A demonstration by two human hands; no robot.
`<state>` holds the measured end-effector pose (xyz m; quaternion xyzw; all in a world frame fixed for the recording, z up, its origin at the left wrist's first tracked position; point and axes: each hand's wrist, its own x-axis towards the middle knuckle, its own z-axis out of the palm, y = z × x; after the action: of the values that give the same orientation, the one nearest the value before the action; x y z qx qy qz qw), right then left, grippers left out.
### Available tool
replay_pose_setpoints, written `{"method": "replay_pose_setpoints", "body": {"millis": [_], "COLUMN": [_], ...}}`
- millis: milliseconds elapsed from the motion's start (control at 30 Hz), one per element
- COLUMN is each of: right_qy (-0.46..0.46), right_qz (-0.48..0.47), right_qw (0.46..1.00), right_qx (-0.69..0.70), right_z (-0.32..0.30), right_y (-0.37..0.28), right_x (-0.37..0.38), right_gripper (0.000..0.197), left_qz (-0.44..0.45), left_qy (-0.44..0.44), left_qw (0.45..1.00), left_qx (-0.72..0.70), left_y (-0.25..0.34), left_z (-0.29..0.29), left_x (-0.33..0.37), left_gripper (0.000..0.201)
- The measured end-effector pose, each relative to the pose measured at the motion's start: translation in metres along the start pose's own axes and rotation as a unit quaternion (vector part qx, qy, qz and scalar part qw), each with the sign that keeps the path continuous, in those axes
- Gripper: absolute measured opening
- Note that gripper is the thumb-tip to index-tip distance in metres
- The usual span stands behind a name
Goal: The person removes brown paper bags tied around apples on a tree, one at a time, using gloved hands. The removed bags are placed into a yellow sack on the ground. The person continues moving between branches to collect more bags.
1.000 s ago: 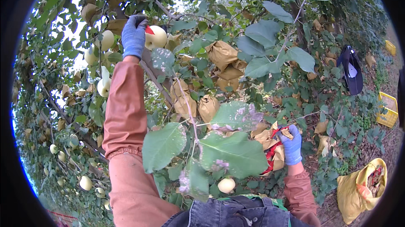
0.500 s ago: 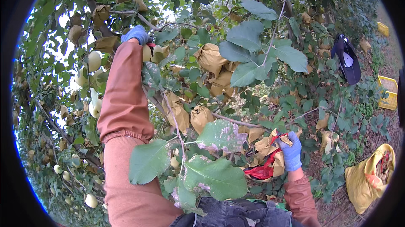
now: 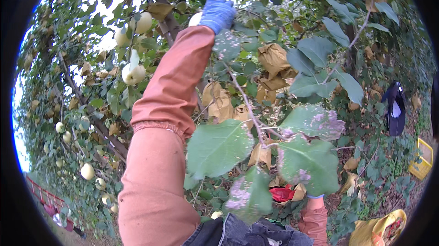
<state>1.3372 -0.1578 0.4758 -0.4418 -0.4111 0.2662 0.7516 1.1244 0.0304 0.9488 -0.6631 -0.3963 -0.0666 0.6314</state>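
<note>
My left hand, in a blue glove, is raised high among the branches beside a pale apple. Its fingertips point away into the leaves, so their grip is hidden. Low on the right, my right hand is mostly covered by a large leaf, with only the glove's edge and wrist showing. Against it is a bunch of torn brown paper bags with red lining, which the earlier frame shows in its fingers. Bare pale apples hang left of my left arm. Closed brown paper bags hang on branches to its right.
Big spotted leaves on a near twig block part of the view. A dark cap hangs in the foliage at right. Beyond stand a yellow crate and a yellow sack. Red metal bars show far left.
The view has swung left and down, so the scene sits further right. My left hand stays up near the apple. Leaves now cover my right hand and most of the torn bags.
</note>
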Motion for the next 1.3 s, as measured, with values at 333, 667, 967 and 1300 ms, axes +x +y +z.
{"method": "replay_pose_setpoints", "body": {"millis": [333,667,967,1300], "right_qy": [-0.005,-0.305,-0.403,-0.013], "right_qz": [-0.003,-0.039,-0.075,0.058], "right_qw": [0.999,0.952,0.911,0.997], "right_qx": [0.047,-0.012,-0.048,0.040], "right_z": [-0.037,0.016,0.024,-0.055], "right_y": [0.001,-0.028,-0.015,-0.008], "right_x": [-0.002,-0.030,-0.067,-0.044], "right_gripper": [0.013,0.056,0.027,0.015], "left_qz": [-0.176,-0.496,-0.342,0.007], "left_qy": [0.412,0.283,-0.189,-0.254], "left_qw": [0.782,0.222,0.239,0.325], "left_qx": [-0.434,-0.790,-0.889,-0.911], "left_y": [0.027,0.204,0.370,0.414], "left_z": [-0.051,-0.008,-0.086,-0.128], "left_x": [-0.029,-0.388,-0.443,-0.336], "left_gripper": [0.013,0.033,0.028,0.118]}}
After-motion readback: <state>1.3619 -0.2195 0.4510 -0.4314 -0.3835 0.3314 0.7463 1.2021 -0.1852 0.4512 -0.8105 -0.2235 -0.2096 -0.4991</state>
